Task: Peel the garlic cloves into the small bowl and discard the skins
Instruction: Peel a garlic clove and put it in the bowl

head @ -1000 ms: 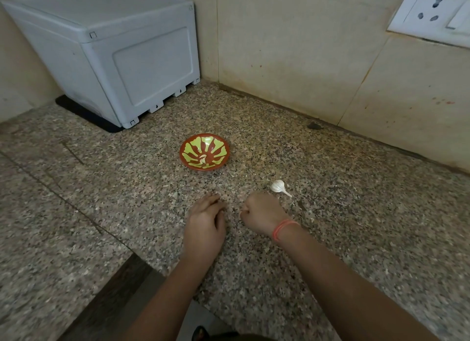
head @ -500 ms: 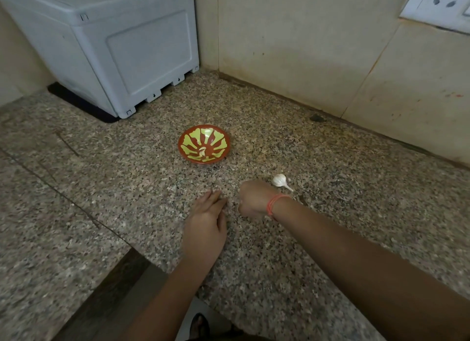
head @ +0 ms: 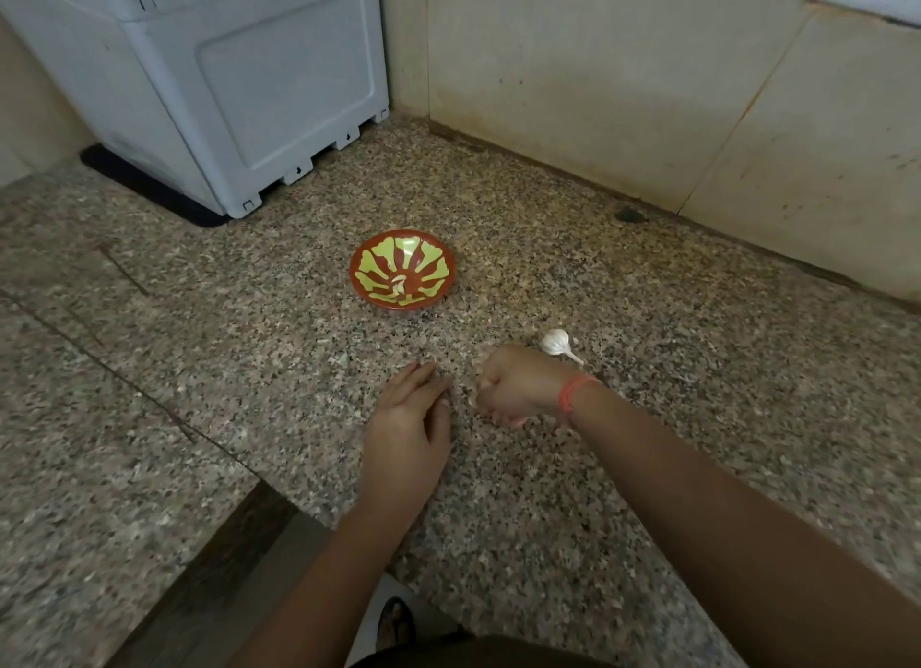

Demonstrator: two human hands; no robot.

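On granite counter (head: pixel 673 368), grey box (head: pixel 239 84) behind bowl (head: pixel 431 268)

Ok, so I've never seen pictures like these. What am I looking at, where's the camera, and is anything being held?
There is no machine here: these are a person's two bare hands, filmed by one wide-angle camera worn on the head, looking forward and down. The left hand lies flat on the speckled stone counter, fingers straight, holding nothing. The right hand, wearing an orange wristband, is curled into a fist beside it; whether it encloses anything cannot be seen. Just beyond it lies a white garlic bulb. Farther back stands a small red and yellow bowl, and a grey plastic box sits in the corner.
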